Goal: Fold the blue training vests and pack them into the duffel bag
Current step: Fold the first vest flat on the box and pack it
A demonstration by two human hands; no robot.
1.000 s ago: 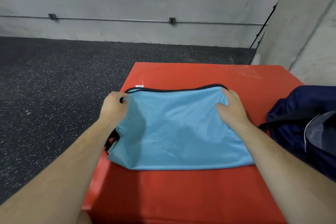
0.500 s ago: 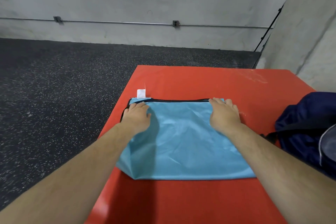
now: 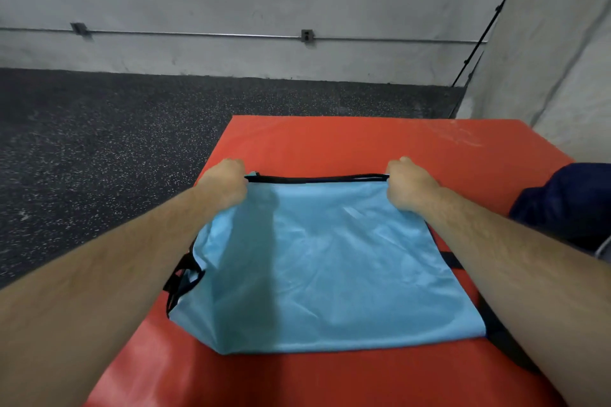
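Both forearms are showing bare along their whole visible length, from the bottom corners of the view up to the wrists. Fine, short hair is covering their upper sides and is showing most plainly toward the wrists. The left hand (image 3: 224, 183) and the right hand (image 3: 408, 185) are showing bare as well. Only their backs and knuckles are appearing, slightly softened by blur.
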